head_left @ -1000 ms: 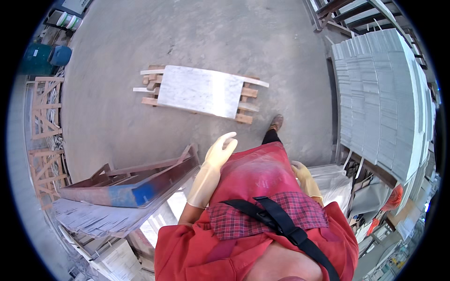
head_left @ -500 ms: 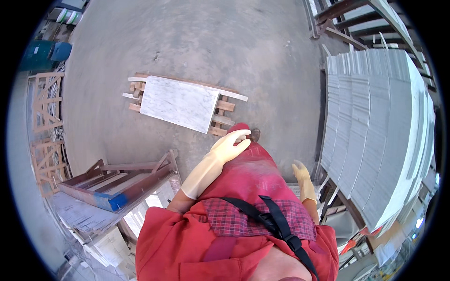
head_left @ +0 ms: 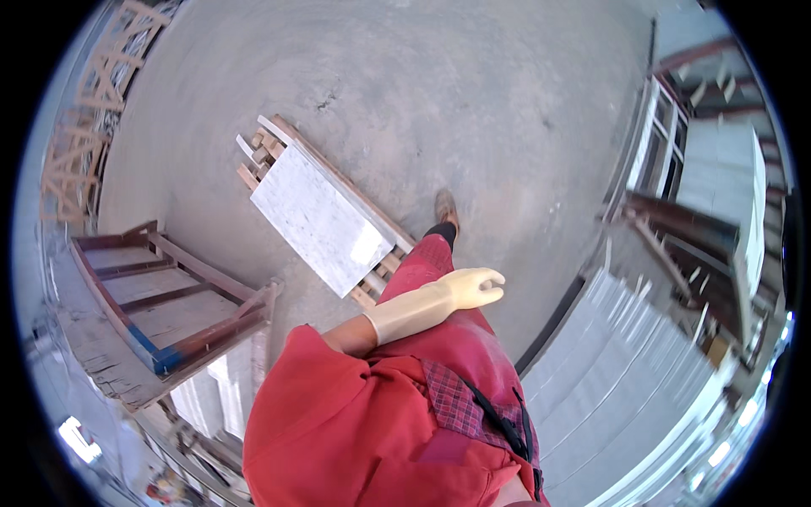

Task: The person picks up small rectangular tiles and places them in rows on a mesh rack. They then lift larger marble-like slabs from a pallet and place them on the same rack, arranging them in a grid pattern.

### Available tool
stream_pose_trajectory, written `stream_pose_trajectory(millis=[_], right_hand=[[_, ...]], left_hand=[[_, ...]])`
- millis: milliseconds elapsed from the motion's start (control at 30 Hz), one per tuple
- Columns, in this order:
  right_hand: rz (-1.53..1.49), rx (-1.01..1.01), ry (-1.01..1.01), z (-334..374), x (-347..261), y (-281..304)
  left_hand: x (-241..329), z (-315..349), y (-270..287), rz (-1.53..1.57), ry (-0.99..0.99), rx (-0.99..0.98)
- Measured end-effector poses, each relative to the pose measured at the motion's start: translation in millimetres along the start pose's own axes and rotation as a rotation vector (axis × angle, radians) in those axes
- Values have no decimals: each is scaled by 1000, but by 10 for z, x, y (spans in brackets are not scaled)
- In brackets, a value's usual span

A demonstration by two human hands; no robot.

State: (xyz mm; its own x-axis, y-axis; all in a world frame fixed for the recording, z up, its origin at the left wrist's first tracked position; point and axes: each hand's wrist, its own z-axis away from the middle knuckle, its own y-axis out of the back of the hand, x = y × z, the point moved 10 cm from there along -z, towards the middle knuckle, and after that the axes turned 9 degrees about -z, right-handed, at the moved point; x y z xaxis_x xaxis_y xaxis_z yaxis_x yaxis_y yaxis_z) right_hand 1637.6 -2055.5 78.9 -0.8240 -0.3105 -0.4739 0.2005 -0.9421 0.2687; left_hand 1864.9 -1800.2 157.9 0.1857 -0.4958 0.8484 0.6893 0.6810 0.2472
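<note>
My left hand (head_left: 473,289), in a long cream rubber glove, hangs in front of my red trousers. Its fingers are loosely bent with the thumb apart, and nothing is in them. My right hand is out of view. Nearest to the left hand lies a white, grey-veined stone slab (head_left: 317,215), resting flat on a wooden pallet (head_left: 389,266). The glove is apart from both. One foot, in a brown shoe (head_left: 446,209), is forward on the floor beyond the pallet.
Thick rows of upright pale slabs (head_left: 625,372) stand at the right, with a brown metal rack (head_left: 684,245) beyond them. A brown metal frame with a blue corner (head_left: 155,359) stands at the left. Wooden crate frames (head_left: 112,68) line the far left wall.
The view has turned to the right, so the slab and pallet appear rotated and the right-hand stacks nearer. My left hand has swung right across my body. My right hand has left the view.
</note>
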Motion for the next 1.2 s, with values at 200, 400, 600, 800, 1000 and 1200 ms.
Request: stream_pose_trajectory(millis=[200, 400, 600, 800, 1000, 1200], right_hand=[[26, 0, 15, -1189, -1671, 702], [-31, -24, 117, -2375, -3883, 895], [572, -258, 208, -3759, -6039, 224], [1030, -491, 351, -4370, -7593, -1534], [1391, -726, 617, -4395, -8627, -3752], [1550, -821, 669, -3749, -8913, -5227]], left_hand=[[296, -511, 2061, 174, 110, 264], [-209, -101, 3472, 408, 300, 668], [-970, 430, 3671, 662, 457, 1036], [-1657, 880, 3473, 847, 722, 1330], [-1760, 989, 3140, 1276, 683, 1708], [-1812, 888, 2529, 1506, 758, 1931]])
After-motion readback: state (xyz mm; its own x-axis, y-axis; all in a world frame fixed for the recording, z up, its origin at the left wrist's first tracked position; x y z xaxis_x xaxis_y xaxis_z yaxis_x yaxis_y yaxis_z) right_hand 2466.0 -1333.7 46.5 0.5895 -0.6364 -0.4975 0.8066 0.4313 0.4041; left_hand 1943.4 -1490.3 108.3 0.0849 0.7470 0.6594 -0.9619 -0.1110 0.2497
